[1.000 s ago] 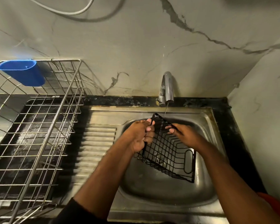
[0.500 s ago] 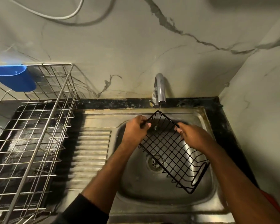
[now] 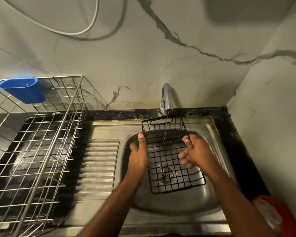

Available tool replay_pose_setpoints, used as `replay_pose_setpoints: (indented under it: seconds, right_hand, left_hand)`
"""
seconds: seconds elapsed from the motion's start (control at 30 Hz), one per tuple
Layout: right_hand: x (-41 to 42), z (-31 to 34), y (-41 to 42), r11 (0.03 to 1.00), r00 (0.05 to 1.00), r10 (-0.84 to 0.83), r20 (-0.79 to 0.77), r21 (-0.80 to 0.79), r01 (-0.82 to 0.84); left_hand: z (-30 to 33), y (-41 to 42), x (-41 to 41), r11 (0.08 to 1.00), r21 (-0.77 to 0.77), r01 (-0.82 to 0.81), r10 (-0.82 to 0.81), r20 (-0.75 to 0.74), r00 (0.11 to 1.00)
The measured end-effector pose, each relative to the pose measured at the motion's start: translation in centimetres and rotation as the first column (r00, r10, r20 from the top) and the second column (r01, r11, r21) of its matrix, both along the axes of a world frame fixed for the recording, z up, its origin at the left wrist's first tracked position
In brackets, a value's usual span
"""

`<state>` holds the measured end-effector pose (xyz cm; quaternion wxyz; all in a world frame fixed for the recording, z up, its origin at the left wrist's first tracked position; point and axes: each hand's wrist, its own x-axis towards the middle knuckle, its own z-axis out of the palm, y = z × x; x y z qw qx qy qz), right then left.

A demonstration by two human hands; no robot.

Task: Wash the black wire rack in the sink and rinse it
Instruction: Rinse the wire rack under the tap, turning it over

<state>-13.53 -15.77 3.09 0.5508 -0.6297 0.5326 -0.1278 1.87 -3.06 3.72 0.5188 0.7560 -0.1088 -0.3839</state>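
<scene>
I hold the black wire rack (image 3: 171,156) between both hands under the tap (image 3: 167,100), long axis running away from me. My left hand (image 3: 138,156) grips its left edge; my right hand (image 3: 195,153) pinches the right rim, lower fingers loose.

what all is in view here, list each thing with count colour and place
black wire rack: 1, black, held over the sink bowl under the tap stream
stainless steel sink: 1, silver, centre, ribbed drainboard on its left
chrome tap: 1, silver, behind the bowl, running a thin stream
silver wire dish drainer: 1, silver, left of the sink
blue plastic cup holder: 1, blue, hung on the drainer's back left corner
white cable: 1, white, looped on the marble wall
red object: 1, red, bottom right, partly cut off
left hand: grips the rack's left side
right hand: holds the rack's right side
</scene>
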Motion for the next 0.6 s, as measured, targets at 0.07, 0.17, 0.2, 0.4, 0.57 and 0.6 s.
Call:
replay_pose_setpoints:
  seconds: [0.07, 0.17, 0.2, 0.4, 0.57, 0.6]
  right_hand:
    - [0.9, 0.6, 0.2, 0.978, 0.986, -0.154, 0.058, 0.15, 0.144]
    - [1.5, 1.6, 0.4, 0.97, 0.977, -0.212, -0.024, 0.115, 0.213]
    - [1.4, 2.0, 0.6, 0.975, 0.978, -0.208, -0.029, 0.07, 0.21]
    - [0.5, 3.4, 1.8, 0.991, 0.991, -0.134, -0.001, 0.015, 0.134]
    - [-0.5, 3.2, 2.2, 0.989, 0.996, -0.083, -0.038, -0.13, 0.077]
    - [-0.9, 3.2, 2.1, 0.984, 0.993, -0.084, -0.081, -0.165, 0.07]
  left_hand:
    - [0.3, 0.7, -0.6, 0.99, 0.082, 0.116, -0.112, -0.054, 0.992]
    - [-0.4, 1.5, -1.7, 0.953, 0.138, 0.268, -0.256, -0.099, 0.962]
    - [-0.7, 1.7, -1.9, 0.956, 0.135, 0.262, -0.25, -0.099, 0.963]
    - [-1.2, 2.3, -0.6, 0.981, 0.01, 0.195, -0.182, -0.306, 0.934]
    - [-1.4, 2.4, -1.2, 0.963, 0.046, 0.266, -0.267, 0.012, 0.964]
    - [-1.5, 2.3, -1.1, 0.96, 0.028, 0.278, -0.278, 0.027, 0.96]
